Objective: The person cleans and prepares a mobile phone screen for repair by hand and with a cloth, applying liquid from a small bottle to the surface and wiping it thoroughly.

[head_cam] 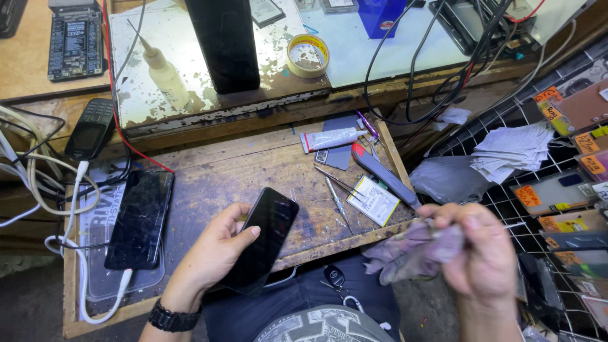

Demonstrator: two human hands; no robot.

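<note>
1. head view: nearest, the right hand (pixel 482 256) pinches a crumpled greyish cloth (pixel 411 250), fingers closed on it.
2. the left hand (pixel 218 248) wraps a glossy black slab phone (pixel 266 237) over the worn wooden counter (pixel 215 177) edge.
3. a second dark phone (pixel 140 218) lies flat, cabled.

A dark phone screen (pixel 266 237) is held in the left hand (pixel 218 250), a second black screen (pixel 140 218) lies at left, and orange-labelled packages (pixel 573 111) hang at right.
</note>
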